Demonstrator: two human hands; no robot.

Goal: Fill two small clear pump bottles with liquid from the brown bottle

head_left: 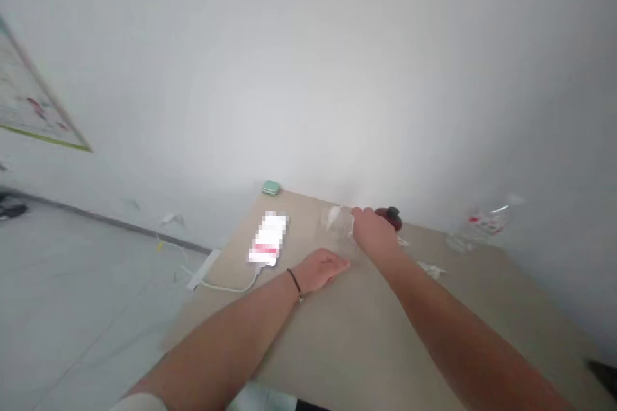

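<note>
The clear, boxy plastic container (341, 228) is best steadied gently, right hand (374, 231) alongside, left hand (318, 270) on the beige worktop (366, 327), though neither grip's closure can be told.

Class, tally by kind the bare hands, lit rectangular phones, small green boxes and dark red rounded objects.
Bare hands: 2 (left hand, right hand)
Lit rectangular phone: 1
Small green box: 1
Dark red rounded object: 1
Total: 5
</note>
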